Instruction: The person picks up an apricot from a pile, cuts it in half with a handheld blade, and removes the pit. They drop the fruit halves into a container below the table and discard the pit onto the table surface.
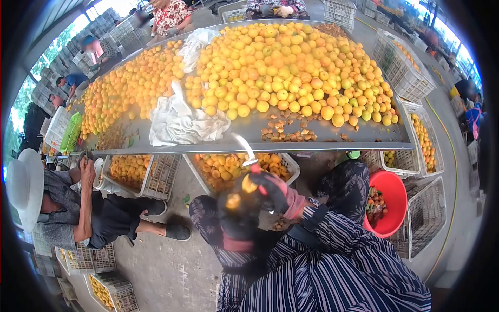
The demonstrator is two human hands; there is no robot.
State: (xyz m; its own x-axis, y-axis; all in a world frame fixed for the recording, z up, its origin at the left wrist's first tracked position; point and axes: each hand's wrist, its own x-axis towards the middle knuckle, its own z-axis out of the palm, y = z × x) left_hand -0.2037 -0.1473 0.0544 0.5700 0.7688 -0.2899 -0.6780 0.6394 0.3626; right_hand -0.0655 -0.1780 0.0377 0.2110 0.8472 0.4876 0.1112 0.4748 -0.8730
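Seen from above, seated beside a long metal table [249, 136] heaped with yellow-orange apricots [291, 73]. Both hands gloved in dark fabric with pink cuffs, close together low in the centre. Left hand [236, 208] curled shut around a piece of apricot [233, 201], orange flesh showing between the fingers. Right hand [273, 190] clenched on a small knife [244, 151], the pale blade pointing up toward 11 o'clock, with another bit of orange fruit [249, 183] pressed just under the thumb. Hands nearly touching, right at 2 o'clock from left.

Straight up at 12 o'clock from the hands, under the table edge, a white plastic crate [288, 164] of halved fruit. At 3 o'clock, a red bucket [392, 200] holding scraps, with an empty white crate [429, 213] just beyond. On the table near 12 o'clock, a scatter of brown pits [288, 132]; at 11 o'clock, a crumpled white cloth [182, 122].

At 9 o'clock, a seated co-worker in a white hat [26, 184], one hand raised to the table rim. More people along the far side at 12 o'clock.
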